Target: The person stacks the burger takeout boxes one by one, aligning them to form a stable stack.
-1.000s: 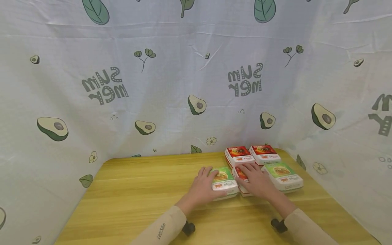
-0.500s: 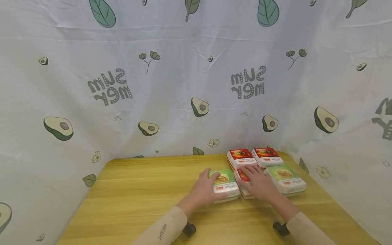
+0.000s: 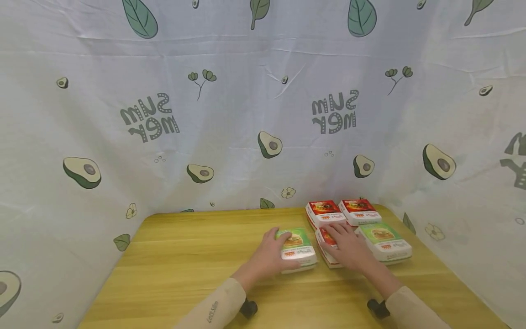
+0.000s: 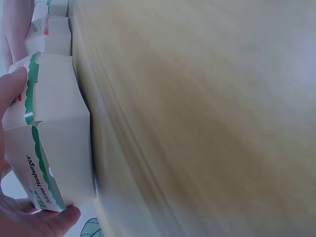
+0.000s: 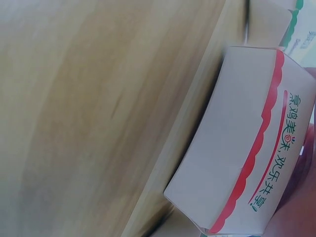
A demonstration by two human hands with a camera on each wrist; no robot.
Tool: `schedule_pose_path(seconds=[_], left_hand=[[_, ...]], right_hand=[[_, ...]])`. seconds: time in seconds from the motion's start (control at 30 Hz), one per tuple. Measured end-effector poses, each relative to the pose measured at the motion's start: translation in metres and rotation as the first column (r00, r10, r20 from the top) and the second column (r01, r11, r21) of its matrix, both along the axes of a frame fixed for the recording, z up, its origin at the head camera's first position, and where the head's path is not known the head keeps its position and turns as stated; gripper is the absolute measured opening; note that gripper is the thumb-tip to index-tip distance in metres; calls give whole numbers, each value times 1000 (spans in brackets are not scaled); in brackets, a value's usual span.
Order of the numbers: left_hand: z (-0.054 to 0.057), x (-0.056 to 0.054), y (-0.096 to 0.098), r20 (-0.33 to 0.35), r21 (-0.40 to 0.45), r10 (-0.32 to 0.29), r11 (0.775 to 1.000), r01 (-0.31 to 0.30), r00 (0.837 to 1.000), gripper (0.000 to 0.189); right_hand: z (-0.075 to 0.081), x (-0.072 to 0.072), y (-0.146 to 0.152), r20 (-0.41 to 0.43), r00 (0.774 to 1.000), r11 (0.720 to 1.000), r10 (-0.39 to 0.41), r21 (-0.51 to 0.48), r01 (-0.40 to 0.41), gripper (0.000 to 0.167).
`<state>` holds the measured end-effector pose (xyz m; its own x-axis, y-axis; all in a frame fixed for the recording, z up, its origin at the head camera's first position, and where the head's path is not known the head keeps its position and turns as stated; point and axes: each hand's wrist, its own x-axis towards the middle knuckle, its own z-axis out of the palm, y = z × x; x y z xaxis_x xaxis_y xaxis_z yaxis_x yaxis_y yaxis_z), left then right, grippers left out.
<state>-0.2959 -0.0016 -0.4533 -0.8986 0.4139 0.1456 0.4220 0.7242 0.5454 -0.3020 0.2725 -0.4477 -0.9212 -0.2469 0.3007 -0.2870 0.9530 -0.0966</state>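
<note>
The fingers of the person's left hand (image 3: 268, 257) were found parted by the width of a low white cardboard carton with a green burger-printed top (image 3: 297, 250) and bent about it, the thumb on its near side and the other fingers at its left. Since the preceding views this carton had shifted slightly to the left, and a narrow strip of table had opened between it and its neighbour; in this inspector's judgement, the left hand was setting it apart from the other four. The fingers of the right hand (image 3: 349, 246) were extended and laid over the top of that neighbour, a white cardboard carton with a red scalloped border (image 5: 242, 143), whose place had not visibly altered; a steadying touch was inferred. Both wrists were low, palms downward, with the forearms reaching in from the near edge in beige sleeves (image 3: 217, 303), a black fitting (image 3: 248, 309) showing beneath each. Just to the right of the right hand stood a second green-topped white carton (image 3: 383, 242). Behind, side by side, lay two red-topped white cartons, one left (image 3: 324, 214) and one right (image 3: 360, 212). All five occupied the right part of a yellow wood-grain table (image 3: 185, 260), backed by a pale avocado-printed cloth (image 3: 230, 105).
</note>
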Motion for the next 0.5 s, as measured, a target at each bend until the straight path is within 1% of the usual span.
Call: schedule_pose_path(seconds=[0.27, 0.4, 0.5], left_hand=[[0, 0, -16, 20, 31, 13, 999, -14, 1000, 89], [-3, -2, -22, 39, 36, 22, 999, -24, 999, 90], [-5, -3, -27, 41, 38, 25, 999, -26, 999, 90]], right_hand=[[1, 0, -1, 2, 1000, 1000, -3, 10, 3, 61], [0, 0, 1, 2, 1000, 1000, 4, 15, -4, 62], [-2, -1, 2, 3, 1000, 1000, 8, 22, -8, 62]])
